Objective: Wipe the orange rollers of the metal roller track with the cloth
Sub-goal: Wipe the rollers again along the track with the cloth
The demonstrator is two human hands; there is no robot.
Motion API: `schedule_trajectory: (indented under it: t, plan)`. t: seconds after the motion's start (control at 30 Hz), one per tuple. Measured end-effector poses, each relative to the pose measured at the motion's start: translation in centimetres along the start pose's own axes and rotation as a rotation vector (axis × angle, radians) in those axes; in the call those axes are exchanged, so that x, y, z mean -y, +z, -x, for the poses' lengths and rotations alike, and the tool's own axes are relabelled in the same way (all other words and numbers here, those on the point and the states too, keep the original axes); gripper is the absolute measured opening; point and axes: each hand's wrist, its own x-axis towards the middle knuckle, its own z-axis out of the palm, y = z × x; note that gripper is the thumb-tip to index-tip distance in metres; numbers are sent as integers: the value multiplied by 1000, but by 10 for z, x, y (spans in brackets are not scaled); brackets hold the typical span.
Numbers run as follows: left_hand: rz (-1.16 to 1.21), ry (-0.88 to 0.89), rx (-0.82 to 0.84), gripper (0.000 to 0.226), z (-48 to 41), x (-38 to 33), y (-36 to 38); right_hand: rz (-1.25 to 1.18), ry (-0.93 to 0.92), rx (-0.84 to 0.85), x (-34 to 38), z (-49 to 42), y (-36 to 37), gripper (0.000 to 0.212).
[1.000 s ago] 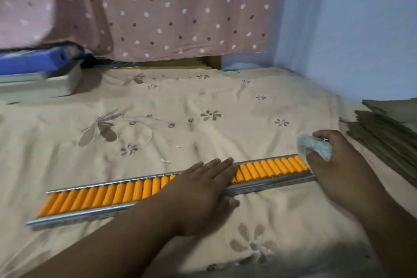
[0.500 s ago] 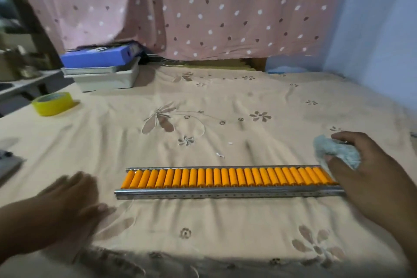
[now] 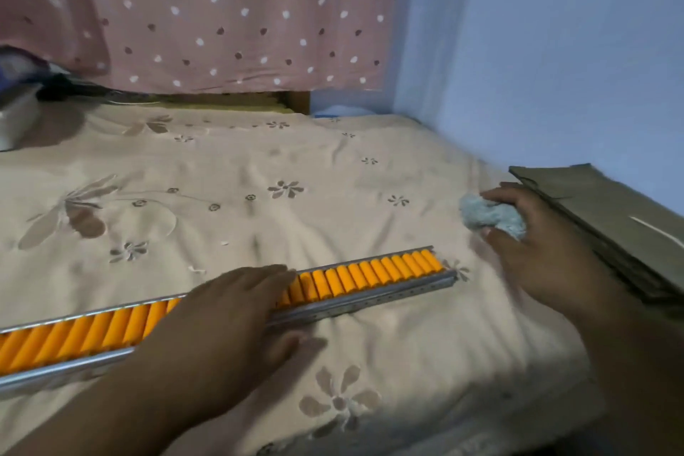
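Note:
A long metal roller track with orange rollers lies slanted across the beige flowered bedsheet, its left end running off the frame. My left hand lies flat, palm down, on the middle of the track and covers several rollers. My right hand hovers beyond the track's right end and grips a crumpled pale blue cloth. The cloth is apart from the rollers, a little behind and to the right of them.
A stack of flattened brown cardboard lies at the right edge against the blue wall. A pink dotted curtain hangs behind the bed. A pale box sits at the far left.
My left hand has come back from the sheet at the left and now rests on the track's middle. The camera has swung right. My right hand still holds the cloth off the track's right end.

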Motion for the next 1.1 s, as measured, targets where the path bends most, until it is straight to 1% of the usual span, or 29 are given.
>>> schedule_trajectory:
  t: [0.03, 0.07, 0.1, 0.13, 0.23, 0.33, 0.43, 0.5, 0.6, 0.77, 0.8, 0.83, 0.93, 1.0, 1.1]
  plan:
    - [14, 67, -53, 79, -11, -12, 6, 16, -35, 34, -5, -4, -3, 45]
    - [5, 57, -9, 82, -20, -29, 7, 50, -96, 67, -8, -9, -4, 47]
    - [-10, 79, -13, 84, -32, -38, 17, 96, -163, 102, -8, -14, -1, 47]
    - [-6, 61, -15, 84, -41, -47, 23, 122, -212, 142, -7, -20, 4, 45]
    - [51, -9, -81, 85, -59, -54, 33, 98, -253, 294, 1, -36, 28, 45]
    - [55, -16, -72, 89, -66, -56, 38, 42, -308, 432, -2, -40, 53, 47]
    - [55, -46, -61, 96, -72, -51, 40, 40, -339, 450, -10, -35, 58, 41]
    - [49, -62, -56, 97, -71, -52, 39, 57, -365, 460, -13, -30, 53, 38]
    - [44, -63, -41, 96, -70, -54, 40, 53, -375, 505, -16, -18, 39, 41]
    - [61, -62, -36, 96, -70, -55, 36, 10, -334, 667, -13, -19, 10, 38]
    - [61, -61, -27, 96, -70, -55, 35, -16, -333, 663, -9, -24, 5, 38]
    - [60, -58, -14, 95, -71, -56, 34, -37, -339, 625, -5, -30, 3, 38]
    - [61, -60, 30, 95, -73, -58, 32, -50, -356, 466, 13, -47, 19, 37]
    - [68, -68, 48, 98, -74, -58, 31, -49, -352, 454, 20, -46, 43, 39]
    - [78, -65, 35, 103, -72, -57, 31, 6, -379, 493, 21, -27, 68, 37]
